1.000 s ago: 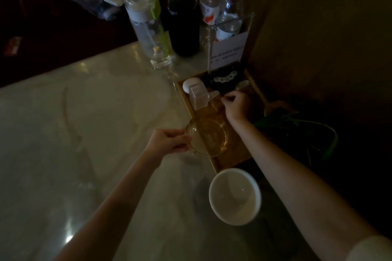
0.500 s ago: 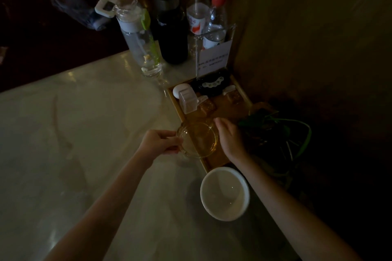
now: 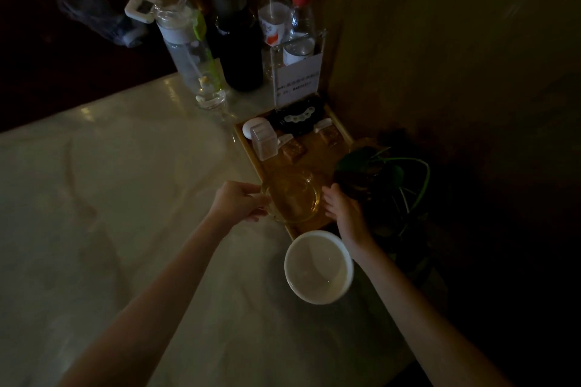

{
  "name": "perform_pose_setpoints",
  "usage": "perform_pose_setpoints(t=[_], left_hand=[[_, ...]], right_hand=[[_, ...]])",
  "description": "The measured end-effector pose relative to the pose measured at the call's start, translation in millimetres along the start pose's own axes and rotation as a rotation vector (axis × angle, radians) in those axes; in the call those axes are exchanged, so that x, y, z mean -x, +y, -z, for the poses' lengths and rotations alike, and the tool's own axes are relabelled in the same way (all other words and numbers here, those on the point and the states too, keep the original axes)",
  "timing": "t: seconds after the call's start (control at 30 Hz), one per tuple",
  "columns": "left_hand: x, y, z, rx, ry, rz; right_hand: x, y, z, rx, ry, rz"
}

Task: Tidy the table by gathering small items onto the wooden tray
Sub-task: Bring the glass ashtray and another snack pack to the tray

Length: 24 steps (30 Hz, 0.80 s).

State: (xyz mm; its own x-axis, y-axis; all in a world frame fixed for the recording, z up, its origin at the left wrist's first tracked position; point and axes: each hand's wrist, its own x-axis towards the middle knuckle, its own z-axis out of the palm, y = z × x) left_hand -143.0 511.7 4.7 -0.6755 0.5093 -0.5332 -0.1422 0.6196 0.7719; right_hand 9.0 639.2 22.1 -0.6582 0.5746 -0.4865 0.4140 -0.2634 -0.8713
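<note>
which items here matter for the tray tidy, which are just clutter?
In play: wooden tray, glass bowl held at its rim by left hand and right hand, white bowl.
Just there: bottles, card stand, plant.

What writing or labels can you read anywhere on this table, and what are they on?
None can be read.
White card in the clear stand: two lines of dark print, too blurred.
White-capped bottle: label with a red mark, wording too small.
Red-capped bottle: white label, nothing legible.
Dark bottle: no label visible.
</note>
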Motion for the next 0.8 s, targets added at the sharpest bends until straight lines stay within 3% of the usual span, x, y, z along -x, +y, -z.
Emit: perform_pose_setpoints(t=[0.23, 0.57, 0.8], left_hand=[[0.7, 11.7, -17.4, -0.345, 0.096, -0.14], [-1.6, 30.0, -31.4, -0.52, 0.111, -0.201], [-5.3, 25.0, -35.8, -0.505, 0.129, -0.174]], right_hand=[[-2.2, 2.1, 11.4, -0.019, 0.026, -0.031], [-4.5, 6.1, 19.8, -0.036, 0.089, -0.027], [-3.1, 10.4, 22.0, 0.017, 0.106, -0.023]])
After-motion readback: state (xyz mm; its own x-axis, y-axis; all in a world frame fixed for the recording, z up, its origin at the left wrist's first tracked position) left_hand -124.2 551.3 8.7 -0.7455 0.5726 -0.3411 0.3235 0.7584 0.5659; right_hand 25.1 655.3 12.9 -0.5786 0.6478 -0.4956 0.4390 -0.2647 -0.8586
